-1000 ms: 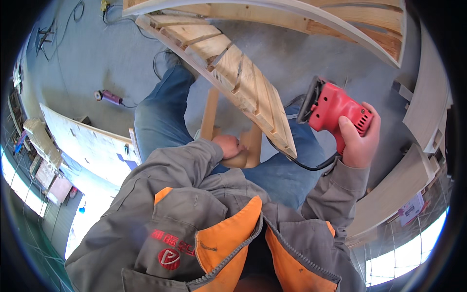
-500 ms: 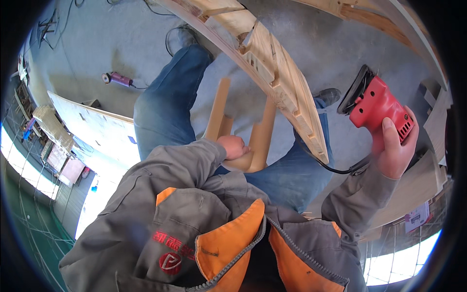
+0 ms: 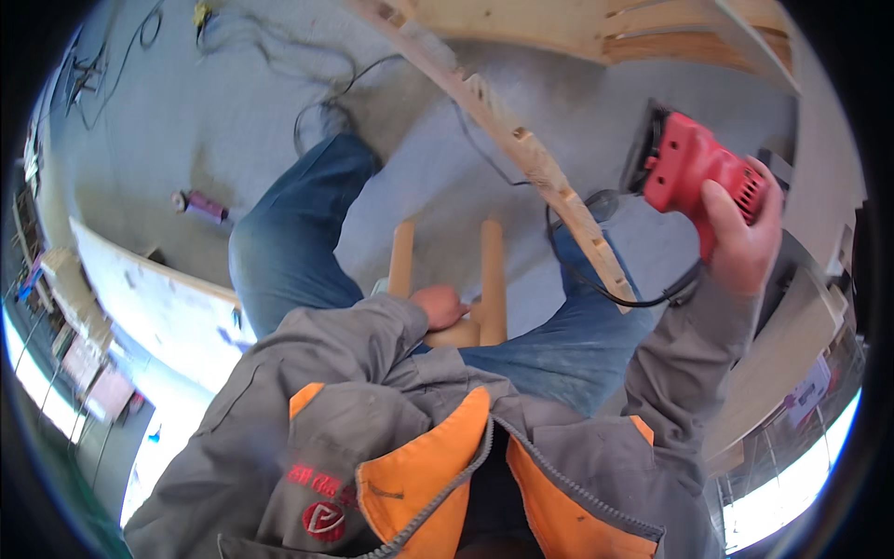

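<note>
My right hand is wrapped round the handle of a red electric sander, raised at the right with its dark sanding pad facing left. A black cord runs from the sander's handle across my thigh. Between my knees is a tan wooden frame with two parallel bars joined low down. My left hand is closed on the near part of this frame, and its fingers are partly hidden. Beyond it a long curved wooden piece with a notched edge slants from the top down to my right thigh, apart from the sander.
A purple angle grinder lies on the concrete floor at the left. Cables trail over the floor ahead. A pale board stands near my left side, and large curved wooden panels rise at the far side and right.
The curved wooden piece now appears narrower, more edge-on. The tan frame's bars look straighter and shorter. The sander sits slightly farther left and up, still in my right hand.
</note>
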Available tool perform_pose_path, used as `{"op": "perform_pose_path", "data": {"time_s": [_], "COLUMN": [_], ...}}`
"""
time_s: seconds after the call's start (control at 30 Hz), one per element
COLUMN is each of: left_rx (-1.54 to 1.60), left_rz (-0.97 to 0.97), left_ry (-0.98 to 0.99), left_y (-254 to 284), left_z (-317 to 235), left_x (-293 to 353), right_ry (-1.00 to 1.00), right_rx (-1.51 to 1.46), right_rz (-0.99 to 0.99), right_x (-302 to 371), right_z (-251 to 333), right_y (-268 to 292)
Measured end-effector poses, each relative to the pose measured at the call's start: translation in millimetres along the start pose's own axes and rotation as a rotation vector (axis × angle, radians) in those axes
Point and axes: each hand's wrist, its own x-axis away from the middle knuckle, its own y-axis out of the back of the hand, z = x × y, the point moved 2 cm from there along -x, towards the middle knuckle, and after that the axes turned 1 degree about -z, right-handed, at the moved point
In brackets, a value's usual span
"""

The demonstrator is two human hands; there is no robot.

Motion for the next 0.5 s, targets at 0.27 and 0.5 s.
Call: {"op": "perform_pose_path", "data": {"time_s": [0.27,0.5], "left_rx": [0.204,0.805], "left_rz": [-0.576,-0.822], "left_ry": [-0.085,-0.613], "left_y": [39,120], "left_z": [-13,-94], "left_x": [24,60], "right_ry": [0.278,0.226], "right_rx": [0.081,-0.022], "right_rz": [-0.151,-0.269], "right_x": [67,163], "right_z": [67,83], "right_y": [37,95]}}
